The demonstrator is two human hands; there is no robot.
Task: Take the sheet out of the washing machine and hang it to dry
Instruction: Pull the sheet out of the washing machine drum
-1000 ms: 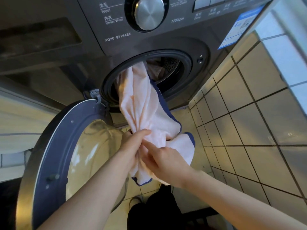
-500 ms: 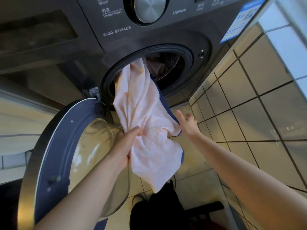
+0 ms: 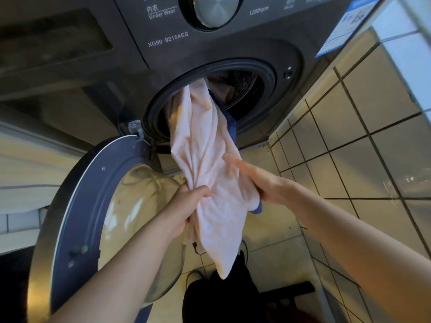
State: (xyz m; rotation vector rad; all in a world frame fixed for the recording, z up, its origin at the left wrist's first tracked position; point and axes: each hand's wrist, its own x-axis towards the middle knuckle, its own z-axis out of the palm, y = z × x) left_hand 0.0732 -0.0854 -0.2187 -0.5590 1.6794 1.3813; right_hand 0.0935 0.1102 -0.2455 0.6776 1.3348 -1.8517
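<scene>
A pale pink sheet (image 3: 205, 145) with a dark blue edge hangs out of the round opening of the grey washing machine (image 3: 263, 50). Its upper part is still inside the drum (image 3: 242, 87). My left hand (image 3: 184, 210) grips a bunched part of the sheet below the opening, and a loose tail of cloth hangs down under it. My right hand (image 3: 261, 180) lies against the right side of the sheet with its fingers stretched out and blurred.
The machine's round door (image 3: 93, 206) stands swung open to the left, its glass bowl close to my left arm. A tiled wall (image 3: 361, 141) runs along the right. Below are a tiled floor, dark trousers and a shoe (image 3: 193, 276).
My right hand let go of the sheet, reached out to the right, and has now come back against the cloth. More sheet has come out of the drum. My left hand kept its hold.
</scene>
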